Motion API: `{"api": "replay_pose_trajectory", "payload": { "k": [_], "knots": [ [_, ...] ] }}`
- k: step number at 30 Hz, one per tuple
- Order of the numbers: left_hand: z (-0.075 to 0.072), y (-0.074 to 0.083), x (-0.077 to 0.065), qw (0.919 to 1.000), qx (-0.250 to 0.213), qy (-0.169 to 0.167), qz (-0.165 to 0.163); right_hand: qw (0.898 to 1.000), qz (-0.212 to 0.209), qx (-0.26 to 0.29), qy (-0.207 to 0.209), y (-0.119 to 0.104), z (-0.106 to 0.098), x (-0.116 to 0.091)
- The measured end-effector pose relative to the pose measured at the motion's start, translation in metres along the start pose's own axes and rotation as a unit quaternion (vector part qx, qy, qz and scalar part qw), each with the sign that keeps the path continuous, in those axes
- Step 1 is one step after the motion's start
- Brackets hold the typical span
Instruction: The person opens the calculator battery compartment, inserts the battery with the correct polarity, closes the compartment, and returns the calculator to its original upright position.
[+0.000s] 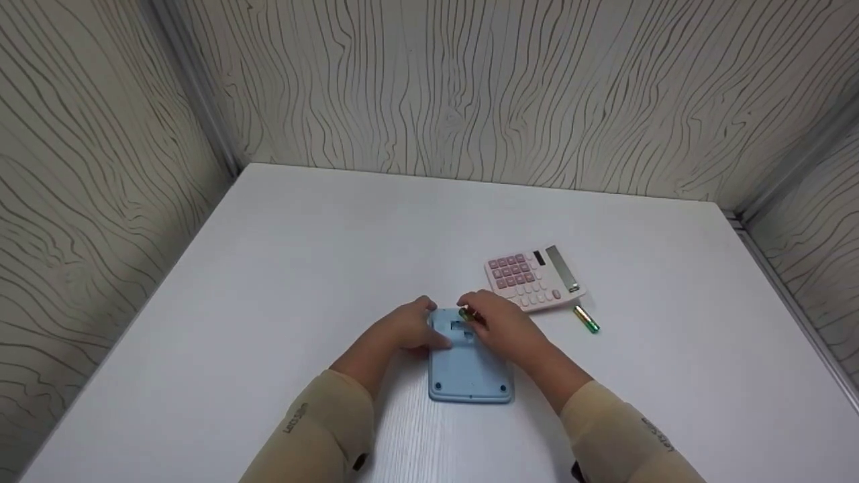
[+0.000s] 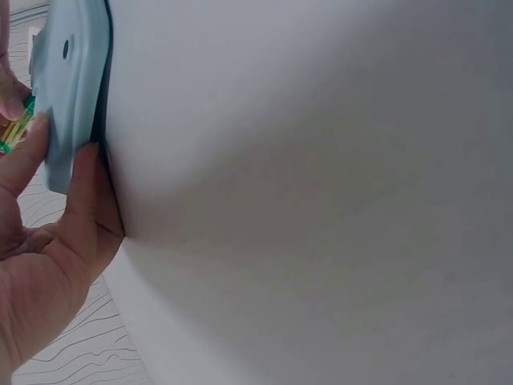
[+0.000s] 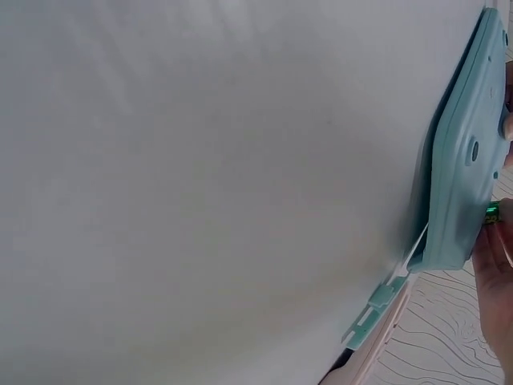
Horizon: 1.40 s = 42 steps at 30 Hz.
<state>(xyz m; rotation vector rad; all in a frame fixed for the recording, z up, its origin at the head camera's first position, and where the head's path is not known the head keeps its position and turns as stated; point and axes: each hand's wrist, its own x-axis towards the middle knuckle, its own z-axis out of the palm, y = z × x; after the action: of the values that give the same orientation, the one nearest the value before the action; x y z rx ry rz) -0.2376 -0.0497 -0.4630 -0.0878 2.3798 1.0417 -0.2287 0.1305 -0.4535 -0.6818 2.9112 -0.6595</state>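
A light blue calculator (image 1: 470, 365) lies back side up on the white table, its small battery compartment (image 1: 460, 327) uncovered near the far end. My left hand (image 1: 411, 327) grips its left edge, thumb over the back and fingers at the side. Between the thumb and fingers of my right hand (image 1: 503, 325) is a green and gold battery (image 1: 466, 314), held tilted right over the compartment. The left wrist view shows this battery (image 2: 18, 128) close to my left hand's fingertips. My right fingers partly cover the calculator's far right corner.
A pink calculator (image 1: 537, 278) lies keys up beyond my right hand. Beside its near right corner is another green and gold battery (image 1: 586, 319). A light blue battery cover (image 3: 375, 311) shows in the right wrist view. Wood-grain patterned panels (image 1: 456, 87) border the table.
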Motion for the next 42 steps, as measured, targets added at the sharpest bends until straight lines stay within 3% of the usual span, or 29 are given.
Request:
{"api": "replay_pose_trajectory", "payload": {
  "k": [16,24,42],
  "knots": [
    [0.0003,0.0004,0.0008,0.9999,0.015,0.004,0.004,0.994,-0.093,-0.065,-0.006,0.0009,0.0026,-0.0016],
    [-0.0022,-0.0029,-0.0012,0.9995,0.009,-0.008,0.028,0.992,-0.102,-0.076,-0.02,0.0028,0.0035,-0.001],
    [-0.0027,-0.0018,-0.0024,0.9993,0.029,0.003,0.024,0.989,-0.118,-0.085,-0.036,0.0076,0.0041,-0.0014]
  ]
}}
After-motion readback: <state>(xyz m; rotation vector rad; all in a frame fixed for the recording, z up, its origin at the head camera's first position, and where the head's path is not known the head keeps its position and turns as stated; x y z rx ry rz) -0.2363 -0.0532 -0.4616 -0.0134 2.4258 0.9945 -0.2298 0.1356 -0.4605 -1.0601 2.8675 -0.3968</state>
